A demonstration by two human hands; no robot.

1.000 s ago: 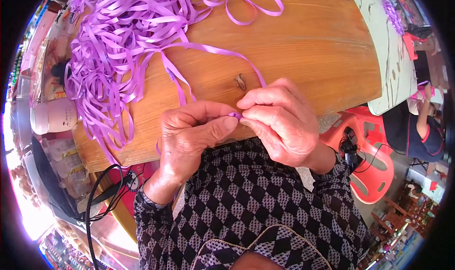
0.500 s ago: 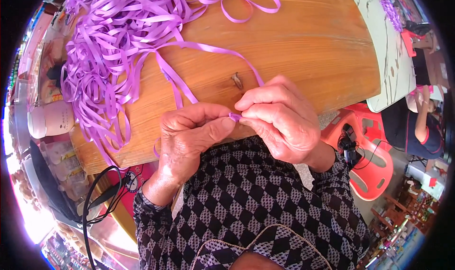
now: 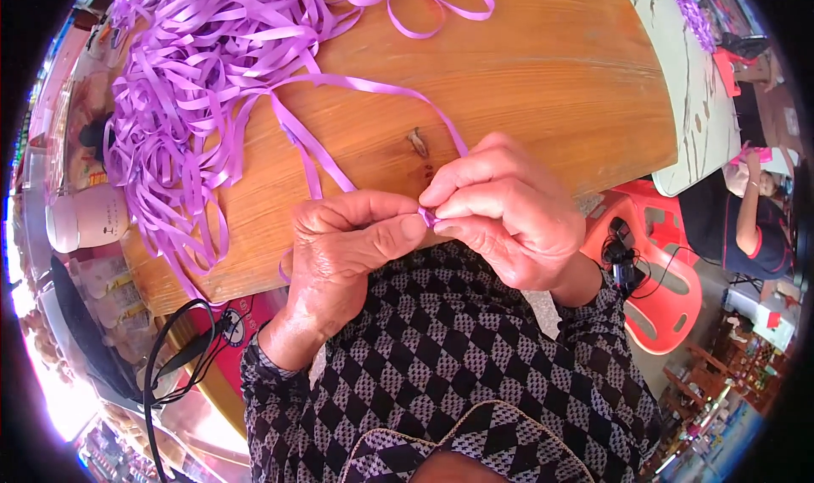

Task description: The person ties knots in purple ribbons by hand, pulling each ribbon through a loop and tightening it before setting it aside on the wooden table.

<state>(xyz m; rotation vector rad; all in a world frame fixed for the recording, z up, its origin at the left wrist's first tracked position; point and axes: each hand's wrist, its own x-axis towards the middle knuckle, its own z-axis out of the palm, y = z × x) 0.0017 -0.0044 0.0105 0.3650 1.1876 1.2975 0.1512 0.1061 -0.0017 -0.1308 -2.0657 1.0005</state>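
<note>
Between my two hands, just off the table's near edge, is a small folded or knotted bit of purple ribbon [image 3: 427,217]. My left hand [image 3: 352,237] pinches it between thumb and forefinger. From the other side my right hand [image 3: 509,212] grips the same bit with thumb and fingertips, its other fingers curled. One length of ribbon runs from behind the right hand in an arc back to a large tangled heap of purple ribbon [image 3: 203,84] at the far left. Another strand passes down behind the left hand. How the ribbon is folded inside the fingertips is hidden.
The wooden table [image 3: 543,76] carries the heap, with loose loops at its far edge. A white marbled table [image 3: 691,101] adjoins at right. Red plastic stools [image 3: 661,305] stand below it, near another person [image 3: 755,220]. At left are a pale cup [image 3: 89,217] and black cables [image 3: 153,381].
My hands have drawn slightly closer together, and the purple bit between the fingertips is turned a little. The whole view has shifted slightly; the heap lies as before.
</note>
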